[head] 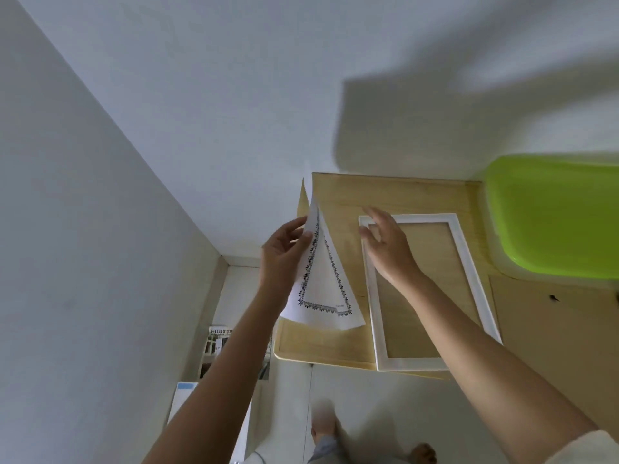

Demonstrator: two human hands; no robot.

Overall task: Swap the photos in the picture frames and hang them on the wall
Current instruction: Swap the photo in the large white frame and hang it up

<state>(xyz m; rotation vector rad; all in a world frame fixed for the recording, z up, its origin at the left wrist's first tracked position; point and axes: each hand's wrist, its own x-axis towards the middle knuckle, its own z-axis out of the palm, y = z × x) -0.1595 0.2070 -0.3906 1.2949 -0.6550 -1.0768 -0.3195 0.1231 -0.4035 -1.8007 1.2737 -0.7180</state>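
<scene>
Photo [321, 289] pinched on edge by my left hand [283, 252], likely kept clear while my spread right hand [388, 242] hovers at the empty frame [468, 262] corner.

A table [335, 346] stands against the wall [234, 95], with its left end near a room corner. 1 picture frame [412, 362] lies flat on the table, about midway along it. Right of the frame, a tray [552, 216] sits on the table against the wall. The left hand [284, 256] holds a sheet of paper [321, 289] tilted over the table's left end, just left of the frame. The right hand [388, 242] is over the frame's far left corner. On the floor left of the table lies a box [219, 338]. 2 feet [423, 453] stand in front of the table.
</scene>
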